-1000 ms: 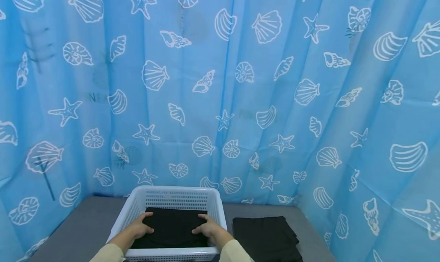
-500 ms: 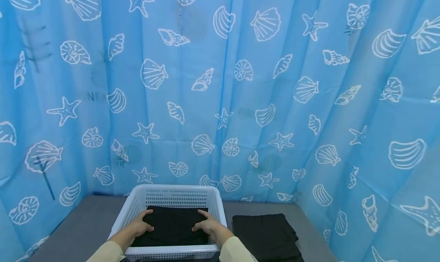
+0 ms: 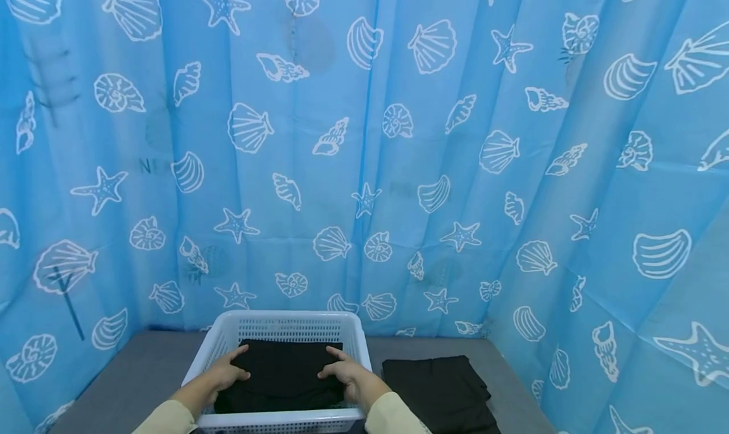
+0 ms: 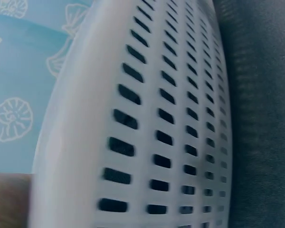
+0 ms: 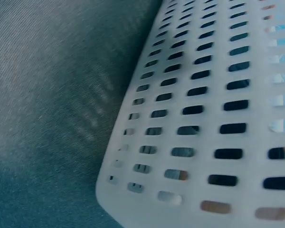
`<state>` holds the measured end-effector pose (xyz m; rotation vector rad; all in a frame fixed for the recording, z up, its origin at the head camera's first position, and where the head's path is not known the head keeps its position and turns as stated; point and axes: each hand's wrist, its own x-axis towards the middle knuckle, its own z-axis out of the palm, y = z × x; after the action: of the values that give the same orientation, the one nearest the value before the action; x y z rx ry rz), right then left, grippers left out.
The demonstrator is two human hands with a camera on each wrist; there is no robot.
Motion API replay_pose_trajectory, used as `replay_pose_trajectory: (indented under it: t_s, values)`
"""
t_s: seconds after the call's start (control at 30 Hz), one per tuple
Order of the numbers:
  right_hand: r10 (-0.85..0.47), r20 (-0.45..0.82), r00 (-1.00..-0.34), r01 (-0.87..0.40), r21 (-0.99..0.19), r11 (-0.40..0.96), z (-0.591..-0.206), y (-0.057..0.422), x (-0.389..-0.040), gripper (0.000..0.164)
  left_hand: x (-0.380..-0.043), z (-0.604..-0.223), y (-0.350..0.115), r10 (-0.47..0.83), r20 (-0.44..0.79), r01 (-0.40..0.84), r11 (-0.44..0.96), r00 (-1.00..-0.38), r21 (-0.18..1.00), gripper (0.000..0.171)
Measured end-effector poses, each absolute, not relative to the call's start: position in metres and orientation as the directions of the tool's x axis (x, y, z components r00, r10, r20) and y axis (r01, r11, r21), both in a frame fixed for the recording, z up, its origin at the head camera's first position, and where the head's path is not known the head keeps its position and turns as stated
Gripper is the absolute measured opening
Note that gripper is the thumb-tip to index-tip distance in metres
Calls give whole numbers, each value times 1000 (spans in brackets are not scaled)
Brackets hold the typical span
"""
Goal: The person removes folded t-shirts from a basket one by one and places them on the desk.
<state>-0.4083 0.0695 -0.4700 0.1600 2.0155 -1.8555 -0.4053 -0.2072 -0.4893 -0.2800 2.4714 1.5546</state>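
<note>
In the head view, a folded black cloth (image 3: 290,374), likely a garment, lies within a white perforated plastic basket (image 3: 290,417). My left hand (image 3: 224,374) holds its left side and my right hand (image 3: 350,377) its right side. Both thumbs rest over the top; the fingers tucked at the sides are partly hidden. Below the cloth, the basket's contents cannot be seen well. The left wrist view has the basket's slotted wall (image 4: 166,114), with a blurred bit of skin at the lower left. In the right wrist view the opposite wall (image 5: 194,109) hides most of the hand.
A stack of folded black cloths (image 3: 435,393) lies right of the basket on the grey tabletop (image 3: 131,383). A blue curtain (image 3: 342,168) with white shell prints hangs behind and on both sides. The basket's raised rim surrounds both hands.
The folded black cloth has risen slightly against the basket's far wall, with both hands keeping hold of it. The head view has shifted a little. The stack at right stays in place.
</note>
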Motion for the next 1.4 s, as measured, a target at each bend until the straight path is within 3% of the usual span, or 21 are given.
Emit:
replay_pose_trajectory:
  t_s: [0.4,0.6,0.93,1.2,1.4]
  values:
    - [-209,-346,-915,339,-938,70,-449,72,-410,69,-396,-466,-217,-16,-228,-218,358,-974,908,79]
    - [-296,-291,-910,316,-948,-39,-438,80,-408,75,-387,-448,-224,29,-216,-201,261,-976,944,80]
    - [-351,-222,-910,272,-957,-97,-424,106,-402,75,-376,-436,-208,47,-184,-182,57,-982,982,74]
    - [-376,-196,-906,253,-961,-109,-422,123,-390,76,-369,-433,-199,82,-139,-118,213,-987,970,78]
    - [-378,-190,-906,246,-964,-105,-422,132,-383,75,-361,-430,-194,88,-118,-96,229,-989,969,78]
